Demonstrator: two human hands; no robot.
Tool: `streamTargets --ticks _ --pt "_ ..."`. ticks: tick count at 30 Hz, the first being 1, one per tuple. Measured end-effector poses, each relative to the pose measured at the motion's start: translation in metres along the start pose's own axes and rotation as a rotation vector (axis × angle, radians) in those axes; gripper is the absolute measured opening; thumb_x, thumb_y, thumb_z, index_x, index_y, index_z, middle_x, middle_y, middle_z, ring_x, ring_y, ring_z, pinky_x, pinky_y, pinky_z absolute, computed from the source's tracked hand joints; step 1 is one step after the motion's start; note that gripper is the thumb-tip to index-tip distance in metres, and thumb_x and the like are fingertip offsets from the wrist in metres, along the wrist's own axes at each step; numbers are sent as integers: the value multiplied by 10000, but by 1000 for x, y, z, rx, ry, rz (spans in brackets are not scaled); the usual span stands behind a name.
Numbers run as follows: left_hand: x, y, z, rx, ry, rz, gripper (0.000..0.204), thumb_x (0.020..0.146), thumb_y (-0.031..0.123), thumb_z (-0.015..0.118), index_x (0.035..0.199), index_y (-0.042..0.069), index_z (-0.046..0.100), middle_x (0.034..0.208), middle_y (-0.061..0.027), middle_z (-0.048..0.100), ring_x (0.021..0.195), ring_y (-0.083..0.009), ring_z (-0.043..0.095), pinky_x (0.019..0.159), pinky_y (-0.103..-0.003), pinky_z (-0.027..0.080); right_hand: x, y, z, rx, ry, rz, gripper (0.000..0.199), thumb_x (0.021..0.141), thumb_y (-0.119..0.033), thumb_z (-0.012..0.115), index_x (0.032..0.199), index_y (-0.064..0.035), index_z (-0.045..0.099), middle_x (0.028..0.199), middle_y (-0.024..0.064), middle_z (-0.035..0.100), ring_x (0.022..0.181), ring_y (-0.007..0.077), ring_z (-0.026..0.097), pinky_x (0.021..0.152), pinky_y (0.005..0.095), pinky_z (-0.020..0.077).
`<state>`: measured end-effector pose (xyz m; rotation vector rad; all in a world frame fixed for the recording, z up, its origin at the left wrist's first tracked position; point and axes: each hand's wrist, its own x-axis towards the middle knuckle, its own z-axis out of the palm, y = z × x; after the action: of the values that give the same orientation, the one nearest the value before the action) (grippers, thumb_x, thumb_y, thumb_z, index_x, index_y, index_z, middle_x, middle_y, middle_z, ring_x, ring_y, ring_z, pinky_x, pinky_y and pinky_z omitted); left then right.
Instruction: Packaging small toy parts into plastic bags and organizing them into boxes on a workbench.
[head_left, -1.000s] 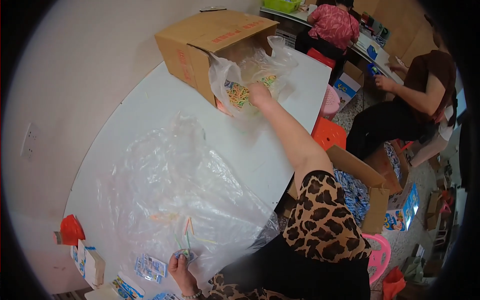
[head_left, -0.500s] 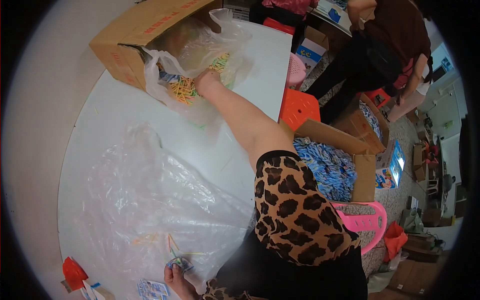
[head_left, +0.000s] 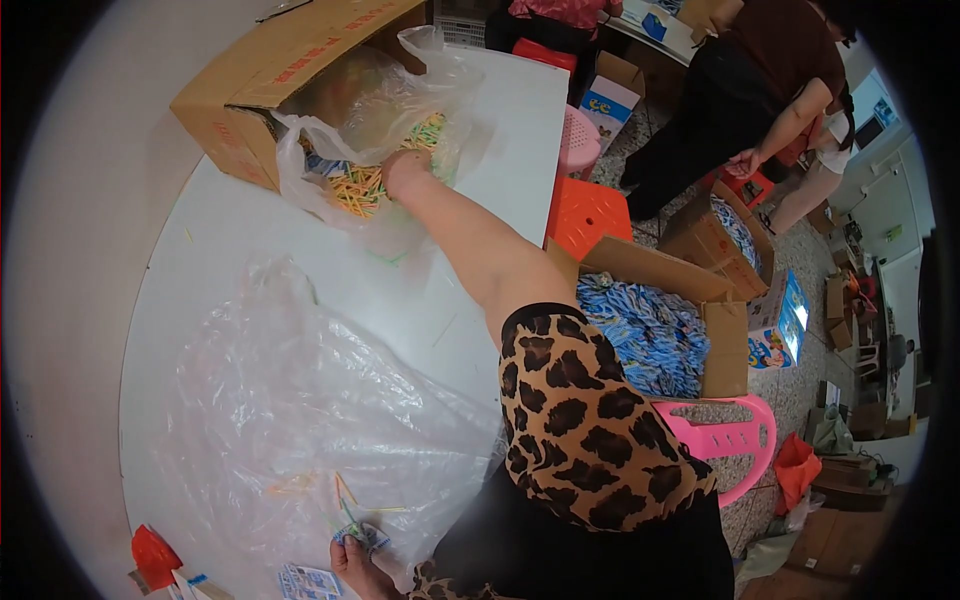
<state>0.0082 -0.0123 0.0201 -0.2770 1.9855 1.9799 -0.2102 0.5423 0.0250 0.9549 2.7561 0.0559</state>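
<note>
Our right hand is buried among coloured sticks in the bagged cardboard box at the table's far edge; grip unclear. Left hand pinches a small packet at the near edge.

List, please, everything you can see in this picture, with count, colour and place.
Cardboard box: one, brown, lying on its side at the table's far end.
Clear bag of sticks: one, holding yellow, orange and green sticks, spilling from the box.
Large plastic sheet: one, clear, crumpled on the near table.
Table: one, white.
Open box of blue packets: one, brown, on the floor to the right.
Stools: one orange, one pink.
Other people: at least two, far right.
Right hand: reaching into the bag of sticks.
Left hand: at the lower edge, pinching a small blue packet.
</note>
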Motion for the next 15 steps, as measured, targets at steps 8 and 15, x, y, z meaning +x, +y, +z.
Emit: streamTargets --ticks 8,15 --pt "0 1 0 -12 -8 2 106 939 77 488 888 22 562 846 -28 612 742 -102 563 693 -247 472 2 12 -12 179 -2 78 334 840 -220 574 1152 -130 652 1202 51 624 1122 266 581 851 461 442" --pt "-4 1 -4 -64 -11 37 81 919 55 503 881 23 567 810 -10 591 732 -80 541 690 -239 454 34 61 15 303 277 -69 226 784 -164 584 945 -47 691 962 162 670 910 286 656 761 392 520"
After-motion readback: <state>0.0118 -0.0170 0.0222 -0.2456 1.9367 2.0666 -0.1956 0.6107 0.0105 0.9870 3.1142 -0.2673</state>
